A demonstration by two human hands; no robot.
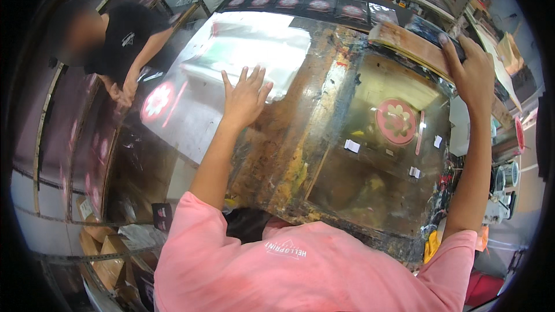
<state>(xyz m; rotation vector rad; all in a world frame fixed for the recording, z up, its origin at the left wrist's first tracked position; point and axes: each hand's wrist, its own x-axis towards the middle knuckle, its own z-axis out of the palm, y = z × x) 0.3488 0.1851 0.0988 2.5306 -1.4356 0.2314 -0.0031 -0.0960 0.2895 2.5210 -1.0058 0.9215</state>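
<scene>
Head view, left grip (246, 99) spread over shiny film (245, 51), right grip (475, 74) by wooden bar (404, 49), closure unclear, white-lettered pink shirt (324, 274)

I'm getting hard white glare off the clear plastic (260, 52), softer sheen on the screen mesh (404, 86). Lower-left cardboard (113, 251) sits dimmer. Co-worker's head (81, 32) blurred. Fisheye bows straight edges; corners black.

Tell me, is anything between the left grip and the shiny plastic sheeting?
Nothing visible: the left grip reaches over the near edge of the shiny plastic sheeting. I can't tell how firmly they touch.
</scene>
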